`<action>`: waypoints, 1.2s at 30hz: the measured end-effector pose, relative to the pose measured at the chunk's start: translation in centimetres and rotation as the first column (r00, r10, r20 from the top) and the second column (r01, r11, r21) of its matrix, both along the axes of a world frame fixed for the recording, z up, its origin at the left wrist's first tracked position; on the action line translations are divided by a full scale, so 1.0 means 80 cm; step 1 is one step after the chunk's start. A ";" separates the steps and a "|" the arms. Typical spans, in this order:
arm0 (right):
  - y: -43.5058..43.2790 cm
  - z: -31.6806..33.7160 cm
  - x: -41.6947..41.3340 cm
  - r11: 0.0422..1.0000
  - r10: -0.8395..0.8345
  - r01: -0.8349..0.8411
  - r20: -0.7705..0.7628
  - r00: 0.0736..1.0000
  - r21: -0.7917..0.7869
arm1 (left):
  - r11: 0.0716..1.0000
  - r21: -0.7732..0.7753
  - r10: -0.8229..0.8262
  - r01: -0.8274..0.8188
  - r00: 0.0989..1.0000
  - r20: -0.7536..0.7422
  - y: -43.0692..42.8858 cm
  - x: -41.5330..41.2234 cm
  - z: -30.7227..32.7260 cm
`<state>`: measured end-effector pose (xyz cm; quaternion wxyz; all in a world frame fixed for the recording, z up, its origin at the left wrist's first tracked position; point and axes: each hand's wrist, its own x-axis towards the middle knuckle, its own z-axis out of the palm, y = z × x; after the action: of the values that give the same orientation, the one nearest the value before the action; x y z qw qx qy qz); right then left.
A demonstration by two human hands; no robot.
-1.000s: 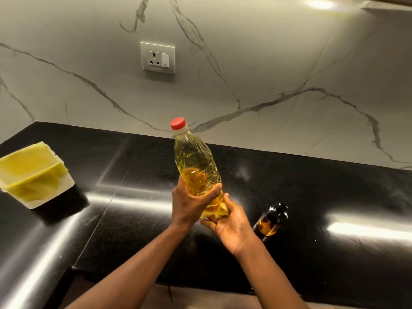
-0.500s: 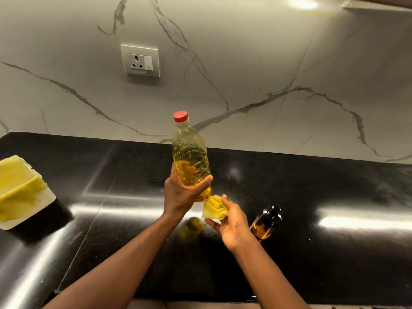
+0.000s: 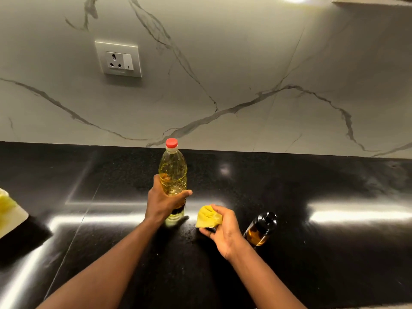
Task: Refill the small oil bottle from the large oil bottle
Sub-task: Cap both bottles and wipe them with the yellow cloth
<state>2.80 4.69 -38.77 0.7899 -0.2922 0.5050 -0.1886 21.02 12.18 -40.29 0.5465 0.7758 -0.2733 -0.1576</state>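
Setting the large oil bottle (image 3: 173, 175) down was the change: a second before, you held it tilted in the air with the yellow cloth (image 3: 208, 217) pressed to its base, and now it stood upright on the counter (image 3: 312, 253), toward the back edge, its base apparently on the surface. Your left hand (image 3: 163, 202) was wrapped around its lower body, fingers closed on it. Your right hand (image 3: 219, 228) had come away from the bottle and sat just beside it, clutching the bunched cloth between fingertips and thumb. The red cap (image 3: 171, 143) was on. I'd judge that as wiping finished and the bottle being put away, so the refill looked done or close to it.

The small oil bottle (image 3: 260, 228), amber with a dark top, stood just right of your right hand, nearer the front edge, holding oil in its lower part. No label or brand could be read on either bottle. A white tray (image 3: 13, 217) with yellow cloth sat at the counter's left edge.
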 end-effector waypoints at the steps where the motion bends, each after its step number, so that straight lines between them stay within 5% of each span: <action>1: 0.000 -0.003 0.000 1.000 0.003 -0.003 -0.011 1.000 0.006 | 1.000 -0.002 0.000 0.000 1.000 -0.002 0.000 -0.001 -0.002; 8: 0.001 -0.006 -0.008 1.000 -0.008 0.008 -0.001 1.000 -0.011 | 0.999 0.037 0.006 -0.005 0.999 -0.034 0.010 -0.008 -0.016; 12: 0.001 0.007 -0.015 0.992 -0.018 0.022 0.033 0.999 -0.125 | 0.977 0.112 0.182 -0.181 0.983 0.002 0.027 -0.046 -0.021; 17: 0.005 0.030 -0.039 0.962 0.024 0.002 0.092 0.995 -0.274 | 0.937 -0.005 0.346 -0.348 0.930 0.124 0.042 -0.111 -0.012; 25: -0.001 0.116 -0.120 0.808 0.011 0.111 0.203 0.979 -0.579 | 0.983 -0.150 0.120 -0.102 0.986 0.118 0.017 -0.207 0.032; 30: -0.044 0.156 -0.173 0.693 -0.064 0.196 0.212 0.975 -0.694 | 0.989 -0.133 -0.052 0.070 0.989 0.138 -0.004 -0.244 0.051; 36: -0.095 0.136 -0.217 0.679 -0.117 0.171 0.125 0.985 -0.714 | 0.967 -0.019 -0.249 0.252 0.962 0.108 -0.024 -0.268 0.055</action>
<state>-14.53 -2.93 -27.90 0.6113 -0.5316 0.3840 -0.4431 -0.45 10.27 -35.92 0.5197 0.7331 -0.4000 -0.1802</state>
